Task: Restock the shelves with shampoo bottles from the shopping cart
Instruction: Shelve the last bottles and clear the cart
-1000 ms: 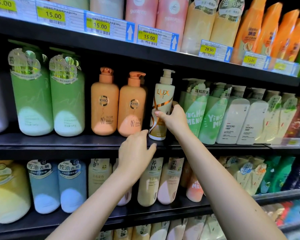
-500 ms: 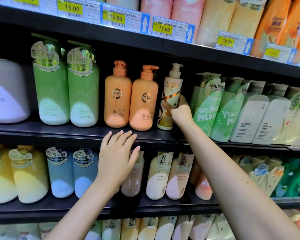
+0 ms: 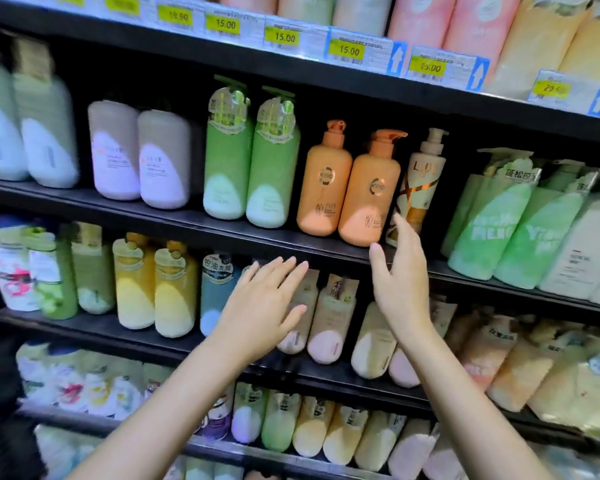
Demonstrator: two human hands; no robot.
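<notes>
**Hands Off the Shelved Bottle**

Black shelves (image 3: 222,233) are seen from the head camera, packed with bottles blurred at the left edge. A Lux bottle (image 3: 420,188) stands beside two orange bottles (image 3: 347,188). Both the left hand (image 3: 264,306) and right hand (image 3: 400,275) are held with fingers spread, nothing gripped.

Both forearms are bare to the frame's edge, and the left hand (image 3: 264,306) and right hand (image 3: 400,282) wear no gloves, rings or watch.
</notes>
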